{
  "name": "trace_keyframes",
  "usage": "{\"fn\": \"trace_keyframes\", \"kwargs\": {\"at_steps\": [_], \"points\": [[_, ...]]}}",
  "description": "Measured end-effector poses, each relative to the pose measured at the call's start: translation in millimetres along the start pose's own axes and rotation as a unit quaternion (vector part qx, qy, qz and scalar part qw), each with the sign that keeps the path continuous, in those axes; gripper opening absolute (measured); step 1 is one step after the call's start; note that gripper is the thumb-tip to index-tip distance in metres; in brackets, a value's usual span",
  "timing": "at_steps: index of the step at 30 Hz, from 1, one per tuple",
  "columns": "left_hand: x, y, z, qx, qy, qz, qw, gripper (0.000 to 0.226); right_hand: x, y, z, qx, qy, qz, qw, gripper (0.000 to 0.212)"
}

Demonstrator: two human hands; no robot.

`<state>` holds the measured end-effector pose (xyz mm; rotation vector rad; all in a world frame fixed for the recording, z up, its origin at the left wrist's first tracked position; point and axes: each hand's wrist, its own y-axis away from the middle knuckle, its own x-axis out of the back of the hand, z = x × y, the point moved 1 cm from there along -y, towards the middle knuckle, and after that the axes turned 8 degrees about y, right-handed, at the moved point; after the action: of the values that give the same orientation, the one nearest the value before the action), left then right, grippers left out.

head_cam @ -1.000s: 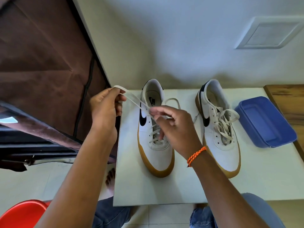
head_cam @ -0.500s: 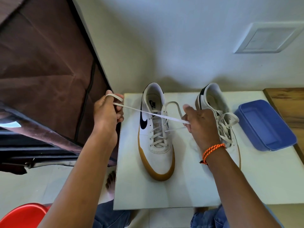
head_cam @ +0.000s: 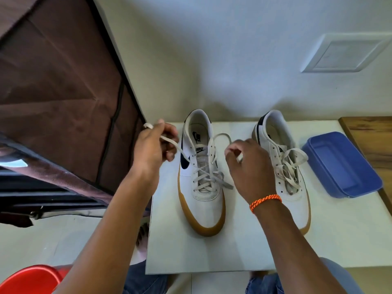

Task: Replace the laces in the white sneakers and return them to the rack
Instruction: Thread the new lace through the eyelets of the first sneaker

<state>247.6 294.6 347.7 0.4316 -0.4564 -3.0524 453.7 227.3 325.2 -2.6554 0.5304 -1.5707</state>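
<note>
Left sneaker [head_cam: 202, 177] on tabletop [head_cam: 244, 247], toe near – lace [head_cam: 176, 146] runs left-far from eyelets into left hand [head_cam: 153, 148], fingers clamped on it; right hand [head_cam: 248, 166] pinches other end, just right.

Two sneakers stand side by side on the table [head_cam: 244, 251], toes toward the viewer, heels toward the wall: the left sneaker [head_cam: 201, 183] near the table's left edge, the right sneaker [head_cam: 288, 179] beside it. A lidded container [head_cam: 341, 164] lies right of the right sneaker, near the table's right edge. The left hand [head_cam: 154, 145] — left of the left sneaker — and the right hand [head_cam: 248, 166] — between the sneakers — each hold an end of the lace [head_cam: 214, 177]. A fabric-covered rack [head_cam: 59, 98] stands left of the table.
</note>
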Motion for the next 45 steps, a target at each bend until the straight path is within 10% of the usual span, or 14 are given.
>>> {"fn": "trace_keyframes", "kwargs": {"at_steps": [8,20,28,31,45], "points": [[-42.4,35.6,-19.2,0.048,-0.200,-0.269,0.941,0.036,-1.9,7.1,-31.0,0.065,-0.280,-0.023,0.958,0.023],[-40.4,45.8,-17.4,0.113,-0.271,-0.414,0.861,0.037,2.0,2.1,-25.9,-0.002,-0.333,0.039,0.942,0.009],[5.4,6.9,-0.6,-0.001,-0.266,-0.184,0.946,0.033,-1.0,6.4,-25.7,0.035,-0.163,0.086,0.982,0.003],[21.3,-5.2,-9.6,-0.047,-0.387,-0.083,0.917,0.033,-7.6,10.3,-28.4,0.065,-0.076,0.057,0.993,0.007],[15.2,-1.5,-24.1,-0.021,-0.482,-0.155,0.862,0.015,-19.9,18.1,-46.2,0.112,0.125,-0.040,0.985,0.009]]}}
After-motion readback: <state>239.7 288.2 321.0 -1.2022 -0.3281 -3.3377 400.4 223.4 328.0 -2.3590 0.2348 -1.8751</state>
